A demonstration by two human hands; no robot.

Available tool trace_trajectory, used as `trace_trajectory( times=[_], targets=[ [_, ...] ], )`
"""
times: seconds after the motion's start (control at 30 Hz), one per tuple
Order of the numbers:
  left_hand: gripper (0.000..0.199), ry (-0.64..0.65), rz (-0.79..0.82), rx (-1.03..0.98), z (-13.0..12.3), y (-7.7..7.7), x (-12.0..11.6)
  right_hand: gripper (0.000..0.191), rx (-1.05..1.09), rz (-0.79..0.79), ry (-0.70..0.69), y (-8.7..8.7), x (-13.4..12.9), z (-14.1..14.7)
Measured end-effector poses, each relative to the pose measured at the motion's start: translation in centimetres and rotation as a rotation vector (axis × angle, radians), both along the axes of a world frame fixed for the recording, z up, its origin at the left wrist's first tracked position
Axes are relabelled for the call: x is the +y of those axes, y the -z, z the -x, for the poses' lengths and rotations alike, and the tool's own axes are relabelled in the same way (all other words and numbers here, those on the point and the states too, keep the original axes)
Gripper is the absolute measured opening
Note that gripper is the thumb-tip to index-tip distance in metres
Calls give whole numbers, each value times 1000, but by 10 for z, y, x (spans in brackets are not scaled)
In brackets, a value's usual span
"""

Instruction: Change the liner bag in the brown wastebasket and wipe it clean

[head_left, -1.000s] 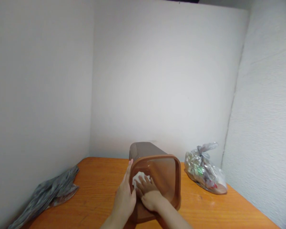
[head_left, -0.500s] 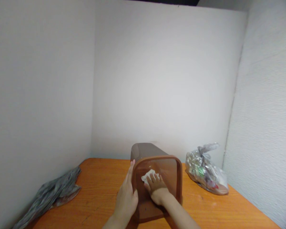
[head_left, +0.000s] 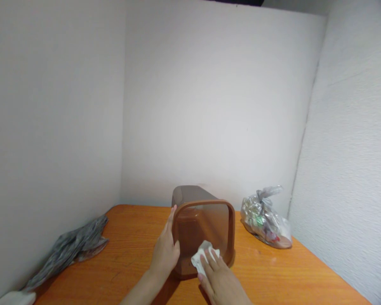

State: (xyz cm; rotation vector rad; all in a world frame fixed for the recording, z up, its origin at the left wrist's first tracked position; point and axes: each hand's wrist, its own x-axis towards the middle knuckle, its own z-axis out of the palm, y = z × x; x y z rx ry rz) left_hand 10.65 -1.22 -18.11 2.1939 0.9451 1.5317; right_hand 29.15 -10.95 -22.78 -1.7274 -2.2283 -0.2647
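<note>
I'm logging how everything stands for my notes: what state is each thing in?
Brown bin: on its side, mouth toward the person, left hand on its rim.
White tissue or cloth: crumpled, under the right hand.
Clear bag: knotted at the top, filled.
Gray plastic: bunched up.
White item: cut off at lower left, state unclear.

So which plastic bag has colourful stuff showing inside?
The clear, bulging bag near the right wall: green and red show through, and its neck is gathered. The grey bag by the left wall lies limp and crumpled, showing no such colours.
</note>
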Motion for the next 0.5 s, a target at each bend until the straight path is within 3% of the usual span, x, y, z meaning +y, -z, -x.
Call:
trace_trajectory(
  times=[0.23,0.5],
  targets=[
    [94,24,-12,15,0,-5,-3,51,48,39,9,-10,0,23],
    [99,5,3,10,0,-8,-6,55,61,-10,-258,7,12,43]
  ],
)
